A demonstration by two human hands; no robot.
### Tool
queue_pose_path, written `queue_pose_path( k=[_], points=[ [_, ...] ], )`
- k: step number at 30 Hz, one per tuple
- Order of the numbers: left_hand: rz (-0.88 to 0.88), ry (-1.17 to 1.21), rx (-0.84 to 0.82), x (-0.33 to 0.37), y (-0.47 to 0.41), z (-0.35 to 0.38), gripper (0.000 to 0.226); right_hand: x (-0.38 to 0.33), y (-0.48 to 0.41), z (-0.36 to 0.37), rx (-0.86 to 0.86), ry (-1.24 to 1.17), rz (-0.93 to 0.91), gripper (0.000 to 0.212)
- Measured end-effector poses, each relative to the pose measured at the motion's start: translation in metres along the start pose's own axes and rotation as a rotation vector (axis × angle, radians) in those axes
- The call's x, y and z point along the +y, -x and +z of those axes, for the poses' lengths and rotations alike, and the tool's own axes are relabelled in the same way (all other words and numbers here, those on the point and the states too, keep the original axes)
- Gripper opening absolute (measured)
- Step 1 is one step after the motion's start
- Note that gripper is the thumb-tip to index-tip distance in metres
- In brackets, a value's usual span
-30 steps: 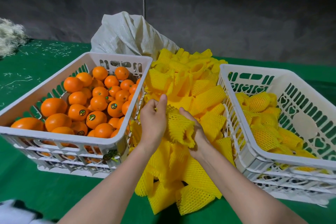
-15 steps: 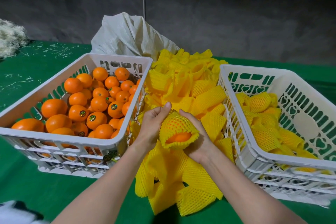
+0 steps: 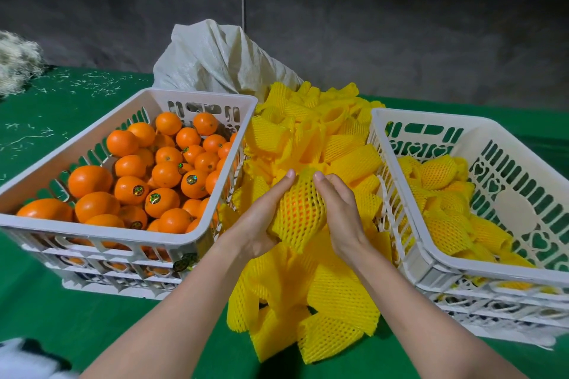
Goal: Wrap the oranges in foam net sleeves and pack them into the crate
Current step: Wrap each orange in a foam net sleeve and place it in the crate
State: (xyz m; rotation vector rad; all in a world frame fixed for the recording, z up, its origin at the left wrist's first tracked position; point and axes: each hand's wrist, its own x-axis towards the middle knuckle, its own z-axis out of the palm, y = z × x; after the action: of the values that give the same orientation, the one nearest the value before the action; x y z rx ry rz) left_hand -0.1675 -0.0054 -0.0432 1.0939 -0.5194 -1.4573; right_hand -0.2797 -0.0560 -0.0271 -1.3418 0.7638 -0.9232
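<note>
Head view, left to right of the sleeve pile (image 3: 308, 138): crate of bare oranges (image 3: 101, 226), stickers unreadable; left hand (image 3: 261, 218) and right hand (image 3: 340, 212) grasping one netted orange (image 3: 300, 212) over the pile; packing crate (image 3: 412, 224). Sleeve should be drawn evenly past both ends, probably, before transfer.
</note>
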Motion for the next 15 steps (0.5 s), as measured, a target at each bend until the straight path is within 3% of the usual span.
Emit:
queue_pose_path(
  k=[6, 9, 13, 15],
  points=[
    [0.035, -0.13, -0.011, -0.004, 0.001, -0.001, 0.047, 0.003, -0.005, -0.002, 0.12, -0.03, 0.044, 0.035],
    [0.099, -0.094, 0.029, -0.004, 0.004, 0.001, 0.045, 0.009, 0.002, -0.009, 0.014, 0.193, -0.153, 0.016],
    [0.189, -0.077, -0.026, -0.004, 0.007, 0.003, 0.036, 0.009, 0.015, -0.013, -0.293, 0.346, -0.216, 0.045],
    [0.191, -0.11, 0.001, -0.003, 0.008, 0.009, 0.029, 0.009, 0.015, -0.016, -0.324, 0.383, -0.255, 0.052]
  ],
)
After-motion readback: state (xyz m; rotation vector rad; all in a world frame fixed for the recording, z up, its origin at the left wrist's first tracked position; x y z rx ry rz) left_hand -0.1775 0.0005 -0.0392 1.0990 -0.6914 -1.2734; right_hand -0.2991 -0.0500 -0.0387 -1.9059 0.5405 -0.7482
